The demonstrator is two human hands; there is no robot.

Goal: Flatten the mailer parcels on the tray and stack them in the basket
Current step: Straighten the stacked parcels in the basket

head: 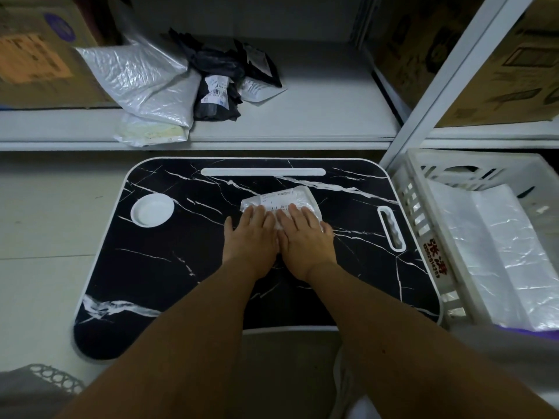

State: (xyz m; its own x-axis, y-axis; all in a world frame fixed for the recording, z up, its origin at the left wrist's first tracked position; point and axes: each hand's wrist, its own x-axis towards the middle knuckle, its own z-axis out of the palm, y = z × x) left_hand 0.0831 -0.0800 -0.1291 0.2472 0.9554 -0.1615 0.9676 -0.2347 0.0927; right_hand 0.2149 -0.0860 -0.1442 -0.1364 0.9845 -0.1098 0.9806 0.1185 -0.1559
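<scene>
White plastic, crinkled, makes the small parcel that lies on the black marble-pattern tray, a little right of the middle and toward the far edge. Both hands are flat on its near half, side by side and touching: the left hand and the right hand press with open palms and spread fingers, gripping nothing. A printed label shows on the far part.

I judge that the risk is sliding. The tray surface looks smooth, so an uneven push could send the parcel away toward the far slot, or trapped air could make it puff up again after release. Pressing hard may also crease the label.

To the right, just beside the tray, stands the white basket (a slotted plastic crate with a red sticker on its wall); flat silvery mailers already lie inside. On the far shelf wait more parcels: silver bags on the left and black bags beside them. Cardboard boxes stand behind.
</scene>
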